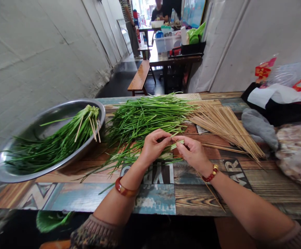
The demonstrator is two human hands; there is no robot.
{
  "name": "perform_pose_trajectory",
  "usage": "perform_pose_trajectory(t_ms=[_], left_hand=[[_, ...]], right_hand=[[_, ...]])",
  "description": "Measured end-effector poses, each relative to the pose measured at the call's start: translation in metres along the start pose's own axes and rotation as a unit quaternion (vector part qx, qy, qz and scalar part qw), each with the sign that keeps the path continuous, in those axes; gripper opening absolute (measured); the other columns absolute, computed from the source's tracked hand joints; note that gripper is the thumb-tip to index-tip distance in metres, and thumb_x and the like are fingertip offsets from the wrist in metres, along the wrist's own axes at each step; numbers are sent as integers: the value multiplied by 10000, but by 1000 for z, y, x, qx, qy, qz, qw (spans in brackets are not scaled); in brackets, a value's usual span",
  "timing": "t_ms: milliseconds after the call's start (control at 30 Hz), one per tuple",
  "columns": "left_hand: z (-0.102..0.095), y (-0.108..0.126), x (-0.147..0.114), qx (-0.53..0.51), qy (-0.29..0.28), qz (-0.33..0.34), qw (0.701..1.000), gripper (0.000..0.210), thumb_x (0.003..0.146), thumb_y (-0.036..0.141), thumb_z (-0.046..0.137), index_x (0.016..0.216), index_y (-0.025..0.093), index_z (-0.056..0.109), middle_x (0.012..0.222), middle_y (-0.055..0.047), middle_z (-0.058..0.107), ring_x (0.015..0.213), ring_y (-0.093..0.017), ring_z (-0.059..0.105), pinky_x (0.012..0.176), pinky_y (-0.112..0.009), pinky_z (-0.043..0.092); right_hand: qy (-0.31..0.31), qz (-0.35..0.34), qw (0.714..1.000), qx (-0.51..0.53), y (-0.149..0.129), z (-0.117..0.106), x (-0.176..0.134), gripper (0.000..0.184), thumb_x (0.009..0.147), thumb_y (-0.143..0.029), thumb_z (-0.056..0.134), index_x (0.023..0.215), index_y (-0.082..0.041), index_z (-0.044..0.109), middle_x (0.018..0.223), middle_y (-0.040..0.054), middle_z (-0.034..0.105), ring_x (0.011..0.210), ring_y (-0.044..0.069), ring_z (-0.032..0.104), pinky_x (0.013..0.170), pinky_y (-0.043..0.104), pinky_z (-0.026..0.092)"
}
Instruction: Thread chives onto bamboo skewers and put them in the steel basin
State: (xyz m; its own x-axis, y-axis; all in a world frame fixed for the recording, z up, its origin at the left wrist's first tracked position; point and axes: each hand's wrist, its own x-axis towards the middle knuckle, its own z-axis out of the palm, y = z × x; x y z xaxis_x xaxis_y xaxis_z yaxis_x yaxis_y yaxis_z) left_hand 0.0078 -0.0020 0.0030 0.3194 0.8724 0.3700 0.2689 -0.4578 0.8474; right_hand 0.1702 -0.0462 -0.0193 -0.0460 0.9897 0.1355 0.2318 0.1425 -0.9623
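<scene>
My left hand (153, 145) pinches the pale ends of a small bunch of green chives (129, 157) that trails left across the table. My right hand (193, 153) meets it at the same ends and grips a thin bamboo skewer (212, 192) that runs back under my wrist. Behind my hands lies a big loose heap of chives (145, 117). A fan of bare bamboo skewers (225, 126) lies to the right of the heap.
A metal basin (20, 166) at the left holds skewered chive bundles (59, 140). Cloth and plastic bags (282, 114) crowd the table's right side. Beyond are a wooden bench (140, 77), another table with containers (173, 48), and two people far back.
</scene>
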Motion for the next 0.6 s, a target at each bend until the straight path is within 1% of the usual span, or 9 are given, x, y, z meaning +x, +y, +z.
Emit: perform_pose_trajectory(t_ms=[167,300,467,600], left_hand=[[1,-1,0,3,4,2,1000,109,818,242,652,782,164,719,756,-38,676,721,-131,611,676,-246,473],[1,-1,0,16,9,21,1000,100,818,229,648,780,168,718,763,-42,680,717,-133,619,668,-247,480],[2,-1,0,66,11,51,996,91,820,206,636,782,171,711,744,-42,663,695,-127,613,634,-235,474],[2,-3,-1,108,10,73,991,101,835,195,612,802,178,705,764,-41,657,715,-126,608,651,-236,470]], right_hand=[[2,3,1000,5,1,1,1,339,855,-329,497,1066,-138,683,538,-42,460,445,83,366,424,207,302],[0,8,1000,13,-1,1,1,338,852,-328,495,1060,-135,679,531,-43,456,444,84,366,423,208,313],[0,13,1000,6,-1,1,2,317,848,-325,498,1031,-137,675,535,-40,462,438,78,368,410,199,303],[1,18,1000,-5,3,1,2,295,850,-337,506,1010,-144,661,536,-44,469,438,82,393,414,202,315]])
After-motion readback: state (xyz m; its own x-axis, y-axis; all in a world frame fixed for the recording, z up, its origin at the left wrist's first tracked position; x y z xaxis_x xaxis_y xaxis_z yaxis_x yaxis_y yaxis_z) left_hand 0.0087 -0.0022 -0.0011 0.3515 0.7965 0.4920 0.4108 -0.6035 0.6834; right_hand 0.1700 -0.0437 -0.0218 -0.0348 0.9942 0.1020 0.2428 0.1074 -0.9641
